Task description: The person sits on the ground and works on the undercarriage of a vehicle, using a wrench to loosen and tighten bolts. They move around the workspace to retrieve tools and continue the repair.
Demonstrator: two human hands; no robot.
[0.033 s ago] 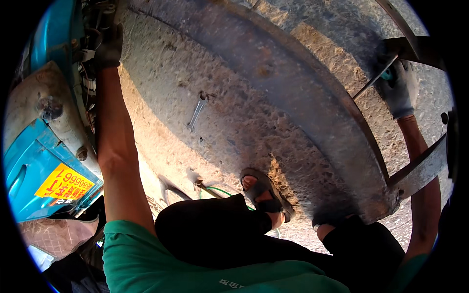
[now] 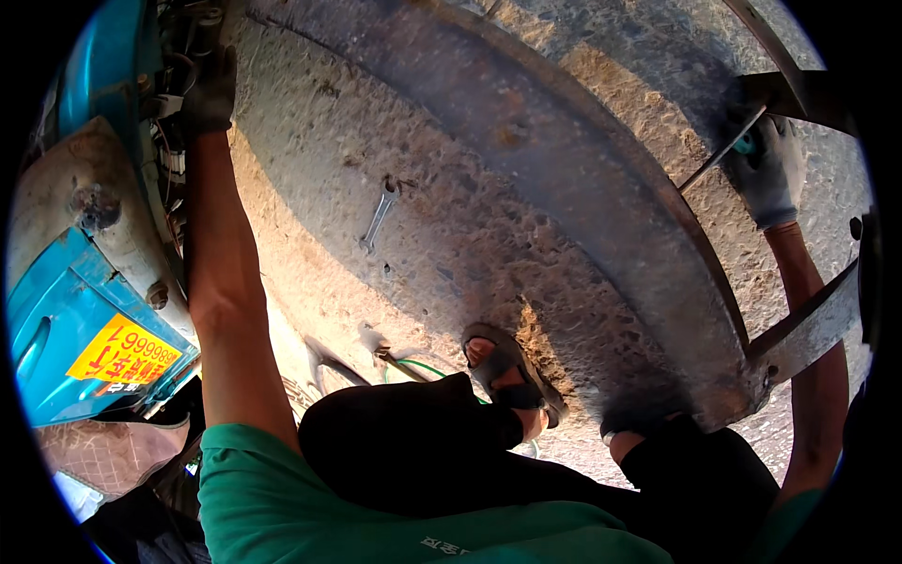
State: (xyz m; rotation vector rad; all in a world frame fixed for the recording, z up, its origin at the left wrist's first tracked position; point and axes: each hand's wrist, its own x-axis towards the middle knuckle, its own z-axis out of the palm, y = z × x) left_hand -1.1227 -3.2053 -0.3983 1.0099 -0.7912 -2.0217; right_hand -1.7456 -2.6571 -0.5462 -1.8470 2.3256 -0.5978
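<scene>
Left hand [image 2: 209, 94] gloved, grip on teal vehicle [image 2: 56, 320] underside parts, closure not discernible | right hand [image 2: 769, 169] gloved, closed round thin rod [image 2: 722, 150] by metal frame [image 2: 799, 334] | wrench [image 2: 379, 214] lay unused on concrete floor [image 2: 451, 244] between arms | step judged: bracing parts.

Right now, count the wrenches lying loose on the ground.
1. A single wrench lies on the rough concrete ground, apart from both gloved hands, right of the left forearm. Others may be hidden behind the vehicle parts or the legs.
</scene>
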